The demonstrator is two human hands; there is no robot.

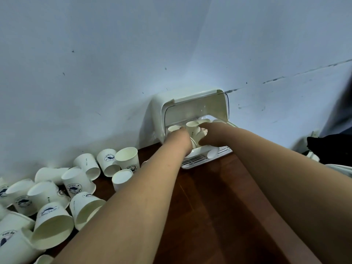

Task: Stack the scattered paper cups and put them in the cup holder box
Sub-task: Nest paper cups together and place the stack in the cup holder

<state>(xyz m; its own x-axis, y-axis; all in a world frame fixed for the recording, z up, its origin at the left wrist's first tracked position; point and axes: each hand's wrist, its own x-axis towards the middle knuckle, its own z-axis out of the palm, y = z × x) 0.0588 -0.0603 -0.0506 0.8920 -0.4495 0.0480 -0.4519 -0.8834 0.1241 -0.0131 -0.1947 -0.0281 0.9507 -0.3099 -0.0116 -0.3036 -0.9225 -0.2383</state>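
Cup holder box (158,115) sat open against the wall (133,54) at the tabletop's (209,197) back edge, cups (192,124) upright inside. Both hands reached in: left hand (179,138) and right hand (209,136) wrapped around a cup stack (198,137), fingers curled on it. Loose scattered cups (76,185) lay tipped far left on the tabletop.

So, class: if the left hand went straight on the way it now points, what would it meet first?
Most likely the upright cups inside the box; the left hand is already at them, and depth is hard to judge.
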